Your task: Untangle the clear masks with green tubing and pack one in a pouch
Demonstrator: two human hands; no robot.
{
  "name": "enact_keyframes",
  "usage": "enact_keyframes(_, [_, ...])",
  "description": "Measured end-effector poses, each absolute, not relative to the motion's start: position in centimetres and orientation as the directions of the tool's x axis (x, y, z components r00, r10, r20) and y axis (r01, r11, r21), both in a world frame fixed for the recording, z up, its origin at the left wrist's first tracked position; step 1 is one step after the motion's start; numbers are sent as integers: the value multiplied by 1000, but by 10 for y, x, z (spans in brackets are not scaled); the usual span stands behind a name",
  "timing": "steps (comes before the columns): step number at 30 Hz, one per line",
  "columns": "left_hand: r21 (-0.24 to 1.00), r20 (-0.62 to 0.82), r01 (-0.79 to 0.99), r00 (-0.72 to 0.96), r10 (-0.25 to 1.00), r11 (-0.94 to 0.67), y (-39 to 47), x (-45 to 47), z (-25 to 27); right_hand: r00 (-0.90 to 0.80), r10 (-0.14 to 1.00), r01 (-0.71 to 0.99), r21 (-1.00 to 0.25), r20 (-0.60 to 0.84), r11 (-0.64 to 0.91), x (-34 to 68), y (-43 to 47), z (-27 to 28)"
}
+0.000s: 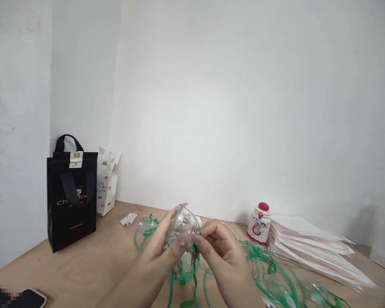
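Observation:
A clear plastic oxygen mask (183, 222) is held up over the wooden table, between my two hands. My left hand (167, 246) is closed round its left side, thumb across the front. At the mask's right edge, my right hand (221, 248) pinches a green elastic strap (195, 273) between thumb and fingers. The strap hangs down below the mask, beside green tubing (171, 286). Exactly how the strap joins the mask is hidden by my fingertips.
Another clear mask (146, 224) with green tubing lies behind my left hand. More masks and coiled tubing (287, 278) lie at right, near stacked flat packets (308, 248) and a red-lidded jar (259, 224). A black bag (72, 226), white bag (105, 192) and phone (28, 298) are at left.

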State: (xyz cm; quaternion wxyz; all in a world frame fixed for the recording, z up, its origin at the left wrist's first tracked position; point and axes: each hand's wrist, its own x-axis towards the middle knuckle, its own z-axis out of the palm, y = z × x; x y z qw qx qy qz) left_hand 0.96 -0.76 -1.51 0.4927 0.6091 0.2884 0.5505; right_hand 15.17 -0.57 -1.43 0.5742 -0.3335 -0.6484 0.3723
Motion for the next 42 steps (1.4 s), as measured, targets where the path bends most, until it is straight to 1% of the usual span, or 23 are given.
enact_keyframes(2, [918,389,-157,188,902,-363,-10,12,-15,-147,844,63,-847,515,528,152,-9,-16])
enact_keyframes(5, [946,316,-132,158,936,-297,-12,13,-14,-186,817,165,-802,547,574,156,-13,-16])
enact_keyframes(7, [960,268,-130,188,945,-246,-12,13,-12,-177,808,193,-785,562,588,159,-15,-14])
enact_keyframes(8, [964,256,-126,209,944,-233,-12,12,-12,-169,806,179,-787,567,591,161,-15,-12])
enact_keyframes(10, [967,249,-108,233,940,-230,-12,11,-10,-179,819,97,-819,545,566,162,-16,-8])
enact_keyframes(12, [967,254,-84,237,938,-241,-12,11,-10,-206,847,-41,-869,490,493,161,-16,-5])
enact_keyframes(14, [967,253,-57,237,938,-246,-12,10,-9,-233,879,-185,-906,416,380,160,-15,-3])
enact_keyframes(16, [966,257,-23,236,937,-259,-12,10,-9,-283,895,-317,-915,344,251,159,-13,-4])
enact_keyframes(18, [960,269,8,230,935,-278,-13,9,-9,-370,885,-402,-907,284,123,160,-10,-6])
enact_keyframes(19, [956,281,20,221,934,-292,-13,9,-8,-406,876,-418,-906,260,76,160,-9,-7])
enact_keyframes(21, [948,303,39,186,935,-315,-15,8,-7,-440,866,-403,-914,237,45,161,-6,-8])
enact_keyframes(24, [939,336,36,98,937,-341,-18,7,-5,-469,850,-324,-942,241,88,163,-4,-9])
enact_keyframes(26, [933,359,14,25,933,-359,-19,7,-4,-504,829,-300,-949,241,94,165,-5,-9])
enact_keyframes(29, [932,363,-4,-59,930,-363,-16,2,-6,-482,852,-270,-960,205,79,172,-7,-8])
enact_keyframes(31, [936,352,19,-74,933,-351,-12,-2,-8,-425,888,-205,-974,174,93,179,-7,-7])
enact_keyframes(33, [933,359,66,-71,931,-354,-9,-6,-10,-432,888,-144,-984,158,105,184,-8,-7])
enact_keyframes(36, [893,440,132,-60,896,-430,-8,-5,-12,-523,838,-146,-985,159,96,185,-11,-7])
enact_keyframes(38, [853,509,167,-52,859,-495,-11,-1,-12,-549,820,-163,-983,162,84,179,-14,-7])
enact_keyframes(40, [818,560,188,-47,827,-544,-13,5,-12,-531,832,-145,-984,164,101,171,-16,-8])
enact_keyframes(42, [816,561,194,-33,827,-545,-14,9,-13,-482,860,-84,-986,166,144,163,-17,-9])
